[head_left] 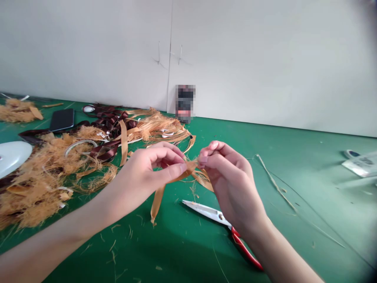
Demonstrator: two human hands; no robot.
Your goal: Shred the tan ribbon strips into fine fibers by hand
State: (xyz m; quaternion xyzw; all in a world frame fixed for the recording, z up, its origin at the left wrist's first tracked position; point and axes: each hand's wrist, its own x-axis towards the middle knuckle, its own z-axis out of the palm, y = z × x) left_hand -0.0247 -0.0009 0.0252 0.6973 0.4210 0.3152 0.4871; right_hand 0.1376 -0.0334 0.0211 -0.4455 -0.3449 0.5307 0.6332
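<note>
Left hand pinches tan ribbon between thumb and fingers; right hand pinches it just beside. Tan ribbon held above green desk, one strip hanging. Red-handled scissors partly hidden by right wrist. Frayed fibres heaped left.

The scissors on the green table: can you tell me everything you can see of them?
The scissors have silvery, metal-looking blades meeting at a round pivot, and a glossy red handle. They lie on the green table, tips pointing left and away from the person. The blades look closed or nearly so. The right hand and forearm hide part of the handle; whether they touch it, I cannot tell.
</note>
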